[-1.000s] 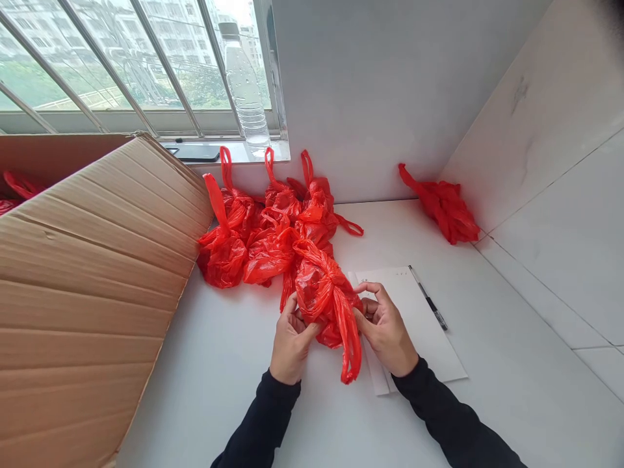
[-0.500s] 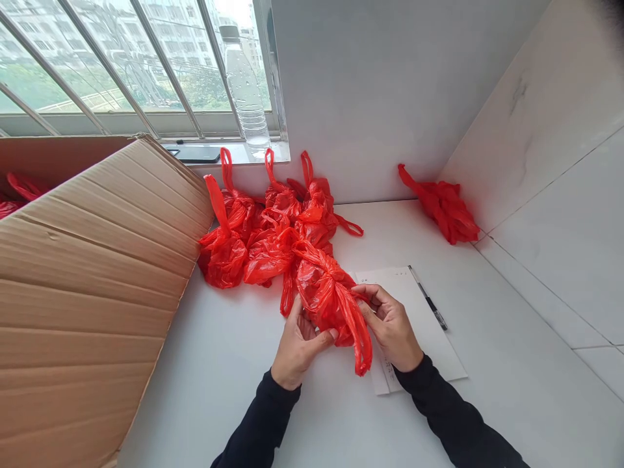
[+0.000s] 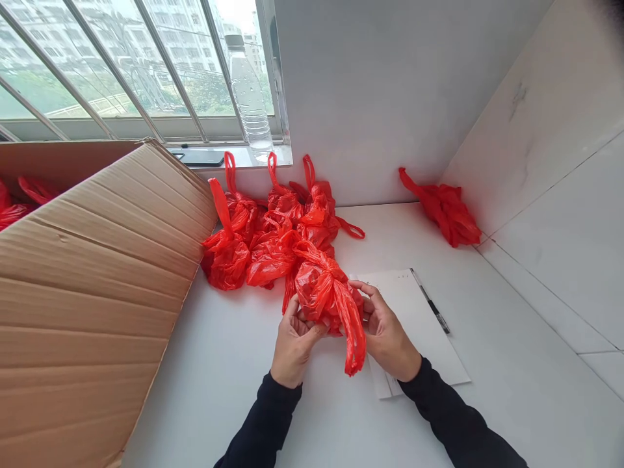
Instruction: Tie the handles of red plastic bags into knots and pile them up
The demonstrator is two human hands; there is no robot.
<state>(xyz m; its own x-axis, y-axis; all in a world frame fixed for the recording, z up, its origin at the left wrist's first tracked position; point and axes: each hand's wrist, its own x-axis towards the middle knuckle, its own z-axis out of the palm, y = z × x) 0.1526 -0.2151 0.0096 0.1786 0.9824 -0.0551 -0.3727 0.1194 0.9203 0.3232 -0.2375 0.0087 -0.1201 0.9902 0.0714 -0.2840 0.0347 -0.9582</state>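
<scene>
Between my two hands is a knotted red plastic bag (image 3: 314, 292), its handles drooping toward me. My left hand (image 3: 295, 348) grips its near left side, thumb in front and fingers partly behind it. My right hand (image 3: 389, 331) is closed on the bag's right side, with some fingertips hidden by the plastic. Just behind it, several more tied red bags (image 3: 227, 260) sit bunched against the wall, some with handle loops standing up. What the bags contain cannot be made out.
A large cardboard box (image 3: 97, 292) with red bags inside stands at left. An open notebook (image 3: 424, 344) and a pen (image 3: 431, 302) lie at right. Another red bag (image 3: 448, 214) rests in the far corner. A water bottle (image 3: 251, 97) and a phone (image 3: 202, 157) occupy the windowsill.
The held bag has turned slightly, its drooping handles shifting left. My right hand has moved its grip lower along the bag's side. My left hand keeps its hold.
</scene>
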